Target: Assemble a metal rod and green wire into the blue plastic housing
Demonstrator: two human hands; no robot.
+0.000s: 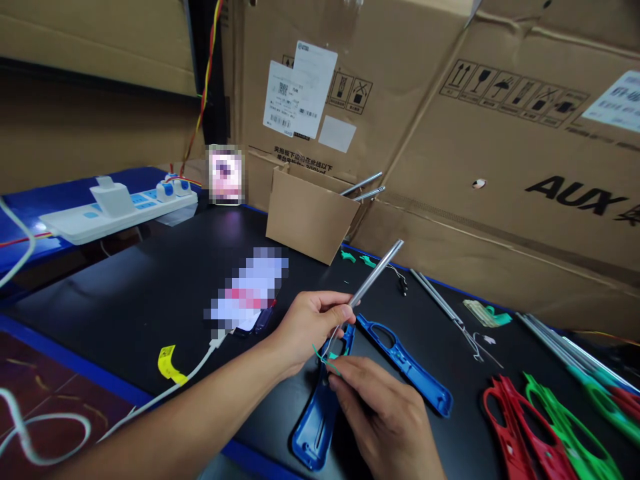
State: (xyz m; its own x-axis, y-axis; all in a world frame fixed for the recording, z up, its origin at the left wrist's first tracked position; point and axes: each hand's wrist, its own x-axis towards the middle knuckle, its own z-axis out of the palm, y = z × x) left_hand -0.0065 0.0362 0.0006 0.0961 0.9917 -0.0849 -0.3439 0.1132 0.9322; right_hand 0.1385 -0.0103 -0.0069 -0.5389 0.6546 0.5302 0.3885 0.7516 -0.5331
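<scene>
Before us, a table backed by large cartons. We find a power strip at its left end, a small box against the cartons with metal rods standing in it, and a phone mid-table. To the right lie plastic handles, with further rods behind them, nearer the cartons.

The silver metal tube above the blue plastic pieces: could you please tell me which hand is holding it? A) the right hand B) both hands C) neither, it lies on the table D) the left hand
D. The left hand grips the silver metal tube, while the right hand pinches the green wire.
</scene>
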